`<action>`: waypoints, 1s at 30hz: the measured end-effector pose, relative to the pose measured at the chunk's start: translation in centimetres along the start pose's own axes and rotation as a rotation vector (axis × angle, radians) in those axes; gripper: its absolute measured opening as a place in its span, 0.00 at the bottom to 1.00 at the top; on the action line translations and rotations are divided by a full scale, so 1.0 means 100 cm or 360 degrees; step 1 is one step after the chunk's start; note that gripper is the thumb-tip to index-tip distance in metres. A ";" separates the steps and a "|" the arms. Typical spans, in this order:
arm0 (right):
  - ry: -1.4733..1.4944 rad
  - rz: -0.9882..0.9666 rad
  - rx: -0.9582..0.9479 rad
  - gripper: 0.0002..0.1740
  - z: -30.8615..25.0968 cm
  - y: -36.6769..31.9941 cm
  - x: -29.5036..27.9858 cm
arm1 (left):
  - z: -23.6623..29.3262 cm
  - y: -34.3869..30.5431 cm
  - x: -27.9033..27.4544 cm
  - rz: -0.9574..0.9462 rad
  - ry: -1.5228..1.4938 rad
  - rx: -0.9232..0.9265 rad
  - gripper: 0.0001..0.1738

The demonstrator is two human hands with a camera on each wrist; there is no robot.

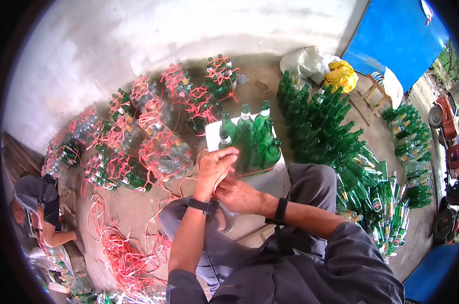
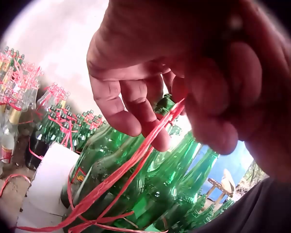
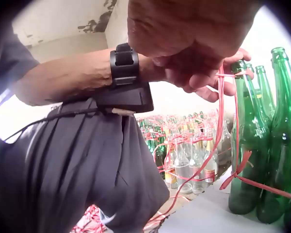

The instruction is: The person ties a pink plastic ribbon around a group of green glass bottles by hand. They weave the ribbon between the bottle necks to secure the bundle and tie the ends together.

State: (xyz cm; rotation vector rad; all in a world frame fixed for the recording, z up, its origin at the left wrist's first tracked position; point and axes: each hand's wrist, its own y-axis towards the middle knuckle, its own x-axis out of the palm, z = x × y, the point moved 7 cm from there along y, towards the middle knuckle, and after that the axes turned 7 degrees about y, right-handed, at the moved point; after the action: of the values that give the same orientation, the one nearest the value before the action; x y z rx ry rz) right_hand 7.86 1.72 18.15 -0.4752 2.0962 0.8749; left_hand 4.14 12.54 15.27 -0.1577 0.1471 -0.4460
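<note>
Both hands meet over the near side of a group of green glass bottles (image 1: 245,133) that stand upright on a white block (image 1: 214,129). My right hand (image 1: 238,196) pinches a red plastic strap (image 2: 131,170), which runs down in front of the bottles. Bent fingers of my left hand (image 1: 215,167) hold the strap beside the neck of a green bottle (image 3: 246,97). Strap also circles that neck, and a red knot (image 3: 238,174) sits lower at the bottle's side. Where the fingers of both hands overlap, part of the strap is hidden.
Strapped bundles of clear and green bottles (image 1: 158,131) fill the floor to the left. Loose red strap (image 1: 125,253) lies in a heap at lower left. Many green bottles (image 1: 321,121) stand to the right. Another person (image 1: 42,207) bends at the far left.
</note>
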 end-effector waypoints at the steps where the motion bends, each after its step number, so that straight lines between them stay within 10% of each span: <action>1: -0.0084 -0.0032 0.0012 0.25 0.000 -0.001 0.005 | -0.004 0.002 0.001 -0.0043 -0.0135 -0.0021 0.14; 9: 0.0075 0.0017 0.0192 0.23 0.013 -0.018 0.021 | 0.012 -0.033 0.004 -0.0241 0.0156 -0.0224 0.25; 13: 0.0229 0.0149 0.0177 0.22 0.011 -0.021 0.012 | -0.009 -0.027 -0.004 0.0221 0.0173 0.0215 0.35; 15: 0.0326 -0.0019 0.0289 0.22 0.008 -0.022 0.009 | -0.024 -0.037 -0.004 0.0206 0.0247 -0.0216 0.24; 20: 0.0675 -0.0290 0.0292 0.28 0.001 -0.026 -0.017 | -0.020 -0.035 -0.005 0.0356 0.0403 -0.0028 0.10; 25: 0.1612 0.0427 0.0798 0.29 0.032 -0.040 -0.042 | -0.022 -0.034 -0.003 0.0320 0.0054 -0.0163 0.08; 30: 0.0673 0.0545 0.1108 0.18 0.075 -0.066 -0.048 | -0.028 -0.032 -0.010 0.0320 0.0165 -0.0207 0.09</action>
State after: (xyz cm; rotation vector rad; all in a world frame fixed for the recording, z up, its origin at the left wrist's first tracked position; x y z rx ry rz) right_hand 18.60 2.76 15.86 0.0870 2.7374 0.1715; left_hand 1.39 9.78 13.25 -0.2453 0.2911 -0.2441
